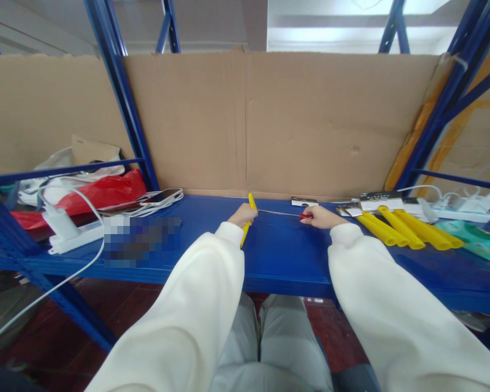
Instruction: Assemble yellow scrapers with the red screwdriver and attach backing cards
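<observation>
My left hand (242, 215) is closed around a slim yellow piece (251, 201), which stands tilted and sticks out above and below the fist. In my right hand (323, 218) is a screwdriver (306, 216) with a red handle and a long thin metal shaft. The shaft lies nearly level and points left. Its tip meets or comes very close to the yellow piece beside my left fingers; contact there is too small to tell. Both hands are just above the blue shelf top (286, 256). A small black-and-white card (304, 202) lies behind the right hand.
Several yellow tubes (408, 228) lie at right beside black-and-white packages (379, 200), a green packet (473, 239) and a white power strip (463, 212). At left are a phone (162, 196), a red bag (106, 190) and another power strip (77, 235). Cardboard (310, 125) stands behind.
</observation>
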A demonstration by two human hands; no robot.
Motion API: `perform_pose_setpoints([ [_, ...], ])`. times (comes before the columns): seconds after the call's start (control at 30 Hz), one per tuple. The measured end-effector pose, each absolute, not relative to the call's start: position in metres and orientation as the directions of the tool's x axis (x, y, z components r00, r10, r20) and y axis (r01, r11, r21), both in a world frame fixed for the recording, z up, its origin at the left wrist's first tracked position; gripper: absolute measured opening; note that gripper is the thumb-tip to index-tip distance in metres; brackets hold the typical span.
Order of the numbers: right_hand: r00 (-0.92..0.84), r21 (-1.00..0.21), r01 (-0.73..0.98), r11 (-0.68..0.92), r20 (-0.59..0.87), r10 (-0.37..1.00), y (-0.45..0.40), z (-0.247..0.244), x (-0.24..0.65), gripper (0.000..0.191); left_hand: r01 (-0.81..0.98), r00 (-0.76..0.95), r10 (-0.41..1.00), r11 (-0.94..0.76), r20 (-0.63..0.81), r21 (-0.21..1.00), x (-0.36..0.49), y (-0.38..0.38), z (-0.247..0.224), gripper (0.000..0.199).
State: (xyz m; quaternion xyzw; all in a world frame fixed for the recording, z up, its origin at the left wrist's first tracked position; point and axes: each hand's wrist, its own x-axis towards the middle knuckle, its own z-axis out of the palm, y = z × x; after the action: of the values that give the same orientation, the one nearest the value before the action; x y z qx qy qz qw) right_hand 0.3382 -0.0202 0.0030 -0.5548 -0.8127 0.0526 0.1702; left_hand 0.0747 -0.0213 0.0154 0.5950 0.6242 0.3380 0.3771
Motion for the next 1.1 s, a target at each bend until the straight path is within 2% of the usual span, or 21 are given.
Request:
perform_pose_setpoints([
  [0.2,-0.243,-0.315,0.891,0.328,0.280,0.929,-0.0222,0.0018,0.3337,0.027,0.491,-0.009,0.998,0.063,-0.067,0.869,0.0748,-0.0220,0.0157,0.019],
  [0.37,-0.243,-0.463,0.837,0.293,0.166,0.956,-0.0261,0.0014,0.3323,0.034,0.486,-0.009,0.998,0.060,-0.063,0.872,0.0737,-0.0219,0.0154,0.017],
  [0.5,-0.287,-0.504,0.806,0.311,0.126,0.949,-0.0263,0.0015,0.3327,0.036,0.489,-0.019,0.998,0.067,-0.066,0.869,0.0740,-0.0227,0.0158,0.015],
  [0.6,-0.321,-0.478,0.811,0.338,0.119,0.939,-0.0254,0.0026,0.3339,0.031,0.491,-0.020,0.998,0.066,-0.064,0.868,0.0743,-0.0227,0.0158,0.015],
  [0.8,-0.362,-0.330,0.850,0.411,0.203,0.910,-0.0220,0.0032,0.3343,0.024,0.490,-0.019,0.998,0.059,-0.058,0.870,0.0736,-0.0219,0.0154,0.015],
  [1.0,-0.264,-0.246,0.908,0.340,0.294,0.919,-0.0220,0.0021,0.3307,0.024,0.503,-0.024,0.998,0.064,-0.060,0.862,0.0744,-0.0243,0.0168,0.015],
  [1.1,-0.271,-0.225,0.911,0.347,0.307,0.912,-0.0245,0.0036,0.3307,0.022,0.504,-0.024,0.998,0.061,-0.056,0.861,0.0747,-0.0255,0.0176,0.014],
])
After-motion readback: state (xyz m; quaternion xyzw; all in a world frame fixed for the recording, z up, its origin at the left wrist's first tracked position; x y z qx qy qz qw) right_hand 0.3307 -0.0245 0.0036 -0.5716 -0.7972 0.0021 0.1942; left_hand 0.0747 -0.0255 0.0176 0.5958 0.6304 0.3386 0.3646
